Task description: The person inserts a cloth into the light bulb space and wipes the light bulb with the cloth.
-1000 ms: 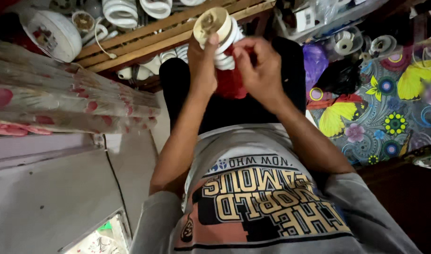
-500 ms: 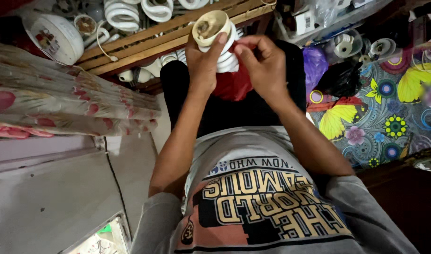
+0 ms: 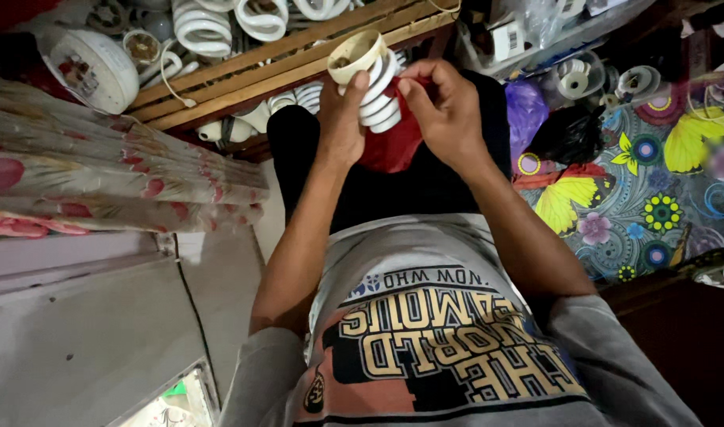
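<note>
A white spiral lamp bulb [image 3: 375, 88] with a cream, hollow base [image 3: 354, 55] is held up in front of me. My left hand [image 3: 342, 119] grips it from the left side, thumb up along the base. My right hand [image 3: 443, 111] pinches a red cloth [image 3: 394, 146] against the spiral tube from the right. The cloth hangs below the bulb between both hands.
A wooden crate [image 3: 283, 47] with several more spiral bulbs sits beyond my hands. A white round lamp housing [image 3: 93, 67] lies at the upper left. Floral fabric [image 3: 101, 182] is on the left, a butterfly-patterned cloth [image 3: 639, 190] on the right with tape rolls [image 3: 575, 83].
The bulb has tilted, its base now pointing more to the upper left, and my right hand has shifted the red cloth along the spiral.
</note>
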